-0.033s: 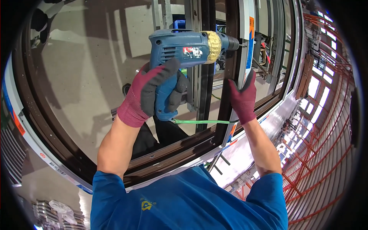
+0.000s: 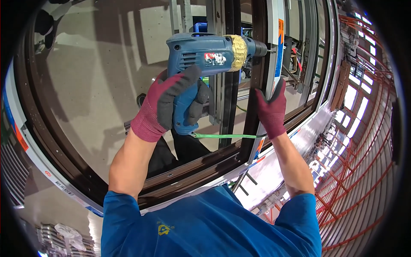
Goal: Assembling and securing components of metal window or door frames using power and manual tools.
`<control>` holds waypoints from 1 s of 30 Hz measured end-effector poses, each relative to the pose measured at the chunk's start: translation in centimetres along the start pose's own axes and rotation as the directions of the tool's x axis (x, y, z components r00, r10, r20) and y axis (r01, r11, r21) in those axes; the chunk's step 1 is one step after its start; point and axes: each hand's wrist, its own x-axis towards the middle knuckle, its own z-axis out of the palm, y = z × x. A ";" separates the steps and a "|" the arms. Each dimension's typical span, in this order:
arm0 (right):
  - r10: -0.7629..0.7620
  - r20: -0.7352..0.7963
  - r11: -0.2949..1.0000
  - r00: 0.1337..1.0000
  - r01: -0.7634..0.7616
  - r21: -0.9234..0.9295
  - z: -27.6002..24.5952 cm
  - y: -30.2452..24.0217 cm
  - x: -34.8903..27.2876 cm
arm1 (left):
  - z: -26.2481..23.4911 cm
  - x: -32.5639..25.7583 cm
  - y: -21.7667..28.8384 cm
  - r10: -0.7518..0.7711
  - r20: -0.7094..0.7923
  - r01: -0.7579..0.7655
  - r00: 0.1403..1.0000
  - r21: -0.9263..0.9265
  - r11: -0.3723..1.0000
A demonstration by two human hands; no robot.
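- A blue electric drill with a yellow collar (image 2: 205, 58) is held level against the dark brown window frame upright (image 2: 257, 85), its bit end meeting the white strip (image 2: 274, 51) beside it.
- Its handle is clasped by the left hand (image 2: 165, 105) in a maroon and grey glove, fingers wrapped tight.
- The right hand (image 2: 270, 110) (gloved alike) is pressed on the upright, fingers curled round its edge.
- A green cord (image 2: 227, 136) is stretched from the drill's base toward the right wrist.
- Large glass panes (image 2: 98, 77) are seen behind, red metal racking (image 2: 364, 162) at right.
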 end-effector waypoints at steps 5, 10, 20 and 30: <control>-0.018 -0.010 1.000 1.000 0.018 -0.008 0.0 0.2 -0.1 | -0.5 0.2 -0.2 -0.017 0.022 0.018 1.000 -0.039 0.999; -0.049 -0.035 0.998 0.998 0.047 -0.040 0.0 -0.4 -0.1 | -0.9 0.3 -0.7 -0.033 0.041 0.035 0.999 -0.064 0.997; -0.101 -0.027 0.994 0.995 0.101 0.030 -0.4 1.3 -0.3 | 0.7 2.0 -2.7 -0.023 0.073 0.024 0.997 -0.022 0.999; -0.131 -0.073 0.989 0.989 0.136 0.064 -0.1 0.4 0.0 | 0.4 1.6 -2.5 -0.021 0.048 0.025 0.999 -0.079 0.997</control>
